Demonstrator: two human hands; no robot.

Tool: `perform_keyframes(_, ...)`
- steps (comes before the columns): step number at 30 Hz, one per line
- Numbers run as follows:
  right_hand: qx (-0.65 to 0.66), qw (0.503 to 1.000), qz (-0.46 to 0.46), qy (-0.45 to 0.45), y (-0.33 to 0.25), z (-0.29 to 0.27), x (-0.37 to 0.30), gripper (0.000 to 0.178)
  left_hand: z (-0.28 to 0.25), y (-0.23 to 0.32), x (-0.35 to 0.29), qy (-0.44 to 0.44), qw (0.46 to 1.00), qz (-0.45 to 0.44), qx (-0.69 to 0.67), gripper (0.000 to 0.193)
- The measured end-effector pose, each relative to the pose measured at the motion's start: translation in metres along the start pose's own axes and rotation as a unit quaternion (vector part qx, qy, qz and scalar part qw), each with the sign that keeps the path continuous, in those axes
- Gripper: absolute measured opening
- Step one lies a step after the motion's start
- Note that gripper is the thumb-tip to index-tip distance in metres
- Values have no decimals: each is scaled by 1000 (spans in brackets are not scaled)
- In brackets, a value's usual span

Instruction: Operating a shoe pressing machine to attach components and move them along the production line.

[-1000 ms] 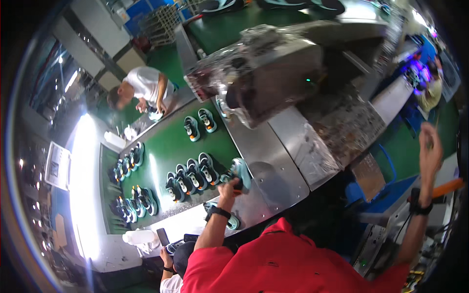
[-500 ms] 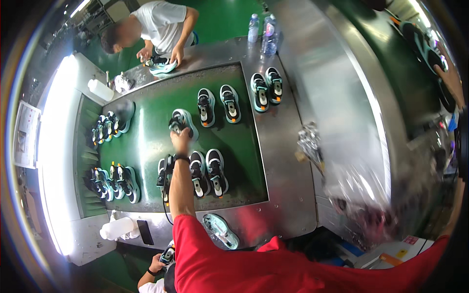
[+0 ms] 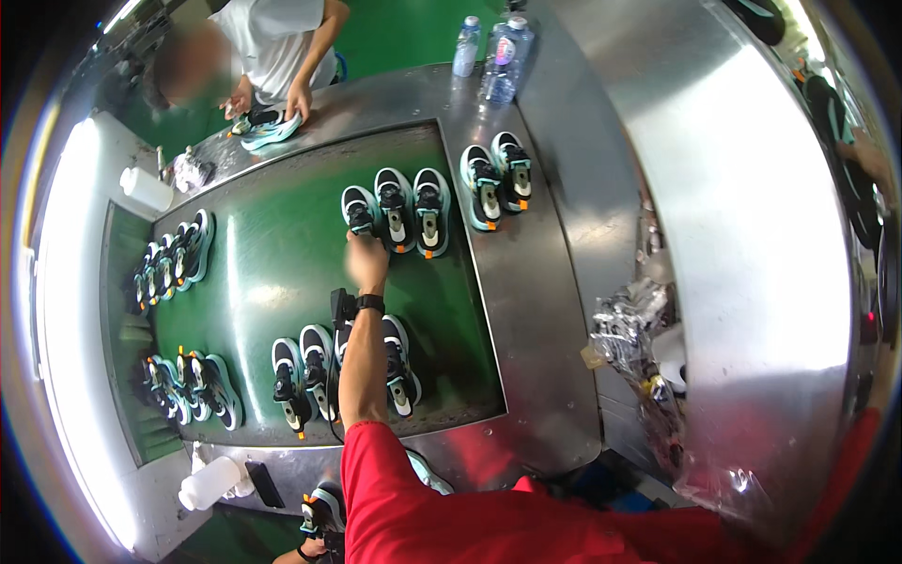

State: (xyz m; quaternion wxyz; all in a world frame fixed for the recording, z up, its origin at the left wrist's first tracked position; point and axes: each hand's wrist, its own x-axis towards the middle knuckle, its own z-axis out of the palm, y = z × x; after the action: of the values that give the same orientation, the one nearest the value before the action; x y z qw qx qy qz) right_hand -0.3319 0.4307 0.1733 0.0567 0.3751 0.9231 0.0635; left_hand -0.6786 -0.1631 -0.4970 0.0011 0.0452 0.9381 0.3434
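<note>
My left hand [image 3: 366, 261] reaches over the green belt [image 3: 272, 244], its fingers closed at the heel end of a black, white and teal sneaker [image 3: 359, 209]. That sneaker lies beside two more sneakers [image 3: 395, 209], toes pointing away from me. Below my left wrist, a row of several sneakers [image 3: 317, 367] is partly hidden by my forearm. At the far right edge my right hand [image 3: 866, 158] is on a dark sneaker [image 3: 829, 108] with a teal edge. The fingers look closed on it, though they are blurred.
A pair of sneakers [image 3: 496, 179] stands on the metal rim. Bottles [image 3: 505, 66] stand behind it. A co-worker [image 3: 272, 47] handles a shoe at the far left; another's hand [image 3: 310, 545] holds one below. A white bottle [image 3: 209, 483], phone [image 3: 264, 483] and crumpled clear plastic [image 3: 625, 324] lie around.
My left hand has moved the sneaker toward the two others, so the three now stand side by side. The whole view has shifted a little. My right hand remains at the dark sneaker.
</note>
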Motion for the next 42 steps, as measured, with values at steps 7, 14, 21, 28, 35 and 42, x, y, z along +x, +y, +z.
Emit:
perform_keyframes(7,71,982,28,171,-57,63,-77,87,-28,-2,-54,-60,966,104,-230,68)
perform_keyframes(14,85,897,-98,423,-56,47,-260,106,-162,182,-329,-577,719,-3,-388,56)
perform_keyframes(21,-31,879,-137,455,-29,108,-485,81,-188,403,-491,-829,252,-45,-498,74)
perform_keyframes(28,-72,923,152,345,-24,175,-683,59,-172,425,-635,-908,167,-31,-383,61)
perform_keyframes(35,611,611,334,377,-33,230,-932,88,-222,409,-864,-950,127,43,-281,47)
perform_keyframes(42,355,355,636,586,-37,335,-1096,67,-302,324,-1066,-848,167,461,-200,57)
